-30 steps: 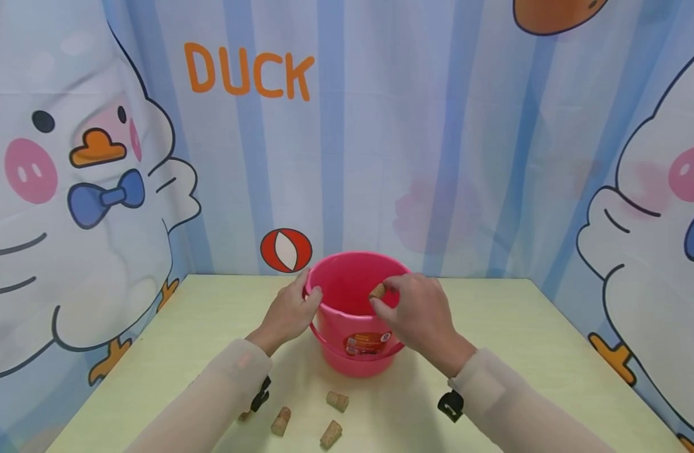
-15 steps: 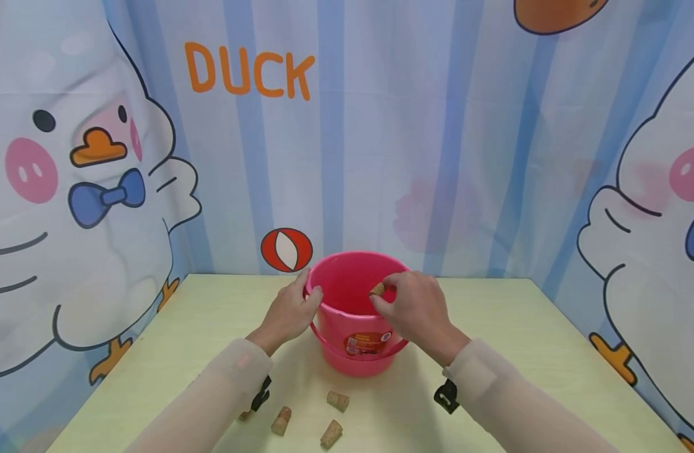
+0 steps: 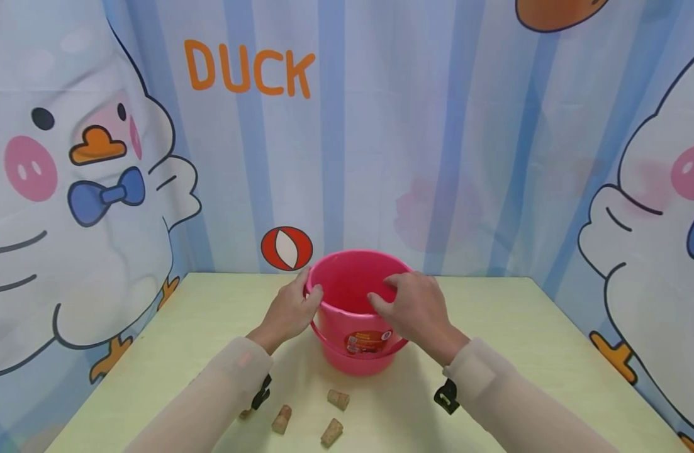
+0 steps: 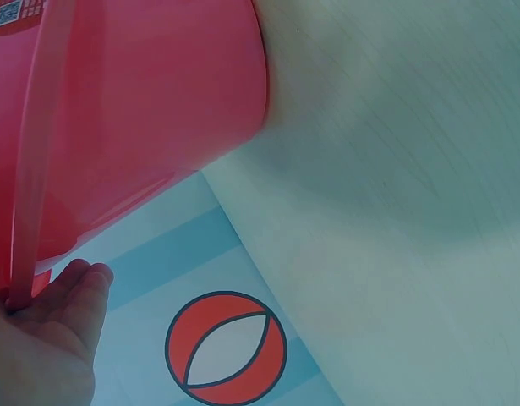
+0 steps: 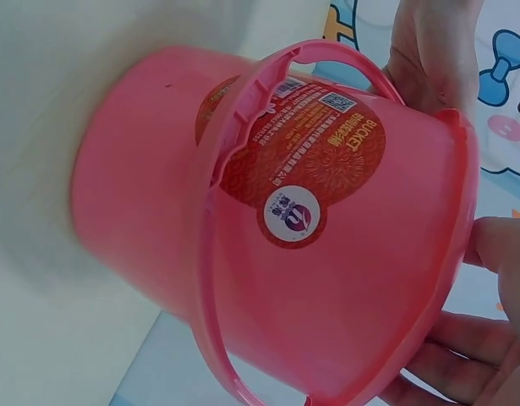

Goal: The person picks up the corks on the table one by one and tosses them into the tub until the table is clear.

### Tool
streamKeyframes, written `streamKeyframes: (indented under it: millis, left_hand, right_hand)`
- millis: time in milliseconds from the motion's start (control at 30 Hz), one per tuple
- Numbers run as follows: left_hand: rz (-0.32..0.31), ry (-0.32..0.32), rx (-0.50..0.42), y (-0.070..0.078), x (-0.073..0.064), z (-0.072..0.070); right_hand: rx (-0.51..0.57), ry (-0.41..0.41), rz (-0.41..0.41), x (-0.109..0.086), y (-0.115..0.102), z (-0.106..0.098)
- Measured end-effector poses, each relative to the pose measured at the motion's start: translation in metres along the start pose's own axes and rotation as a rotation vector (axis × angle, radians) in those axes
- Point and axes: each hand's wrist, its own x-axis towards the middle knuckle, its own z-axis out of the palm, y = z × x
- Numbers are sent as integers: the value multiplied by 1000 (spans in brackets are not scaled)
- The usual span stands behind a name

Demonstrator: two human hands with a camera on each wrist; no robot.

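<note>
A pink plastic bucket [image 3: 347,327] stands upright on the table, its handle hanging down in front. My left hand [image 3: 288,314] holds the bucket's left rim, thumb on the near side of the edge. Over the right part of the mouth is my right hand [image 3: 417,308], thumb and forefinger spread apart with nothing between them. In the right wrist view, the right hand [image 5: 488,347] is at the bucket's rim. The lower inside of the bucket is hidden. Several corks lie in front: one cork [image 3: 338,399] nearest the bucket, another cork [image 3: 331,433], and a third cork [image 3: 281,419].
One more cork [image 3: 245,414] lies partly hidden by the left sleeve [image 3: 211,390]. The pale yellow table [image 3: 482,352] ends at a printed duck curtain [image 3: 358,138], which stands behind and along both sides.
The cork that my right thumb and forefinger pinched over the bucket is gone from between them, and those fingers have parted. My left hand has stayed on the rim.
</note>
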Motion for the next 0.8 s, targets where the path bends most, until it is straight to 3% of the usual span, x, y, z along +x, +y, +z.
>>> streamKeyframes:
  millis: [467, 800]
  left_hand:
    - [-4, 2, 0, -2, 1, 2]
    - [-8, 4, 3, -2, 1, 1]
  right_hand:
    - [25, 116, -66, -3, 16, 3]
    - [60, 130, -34, -1, 24, 2]
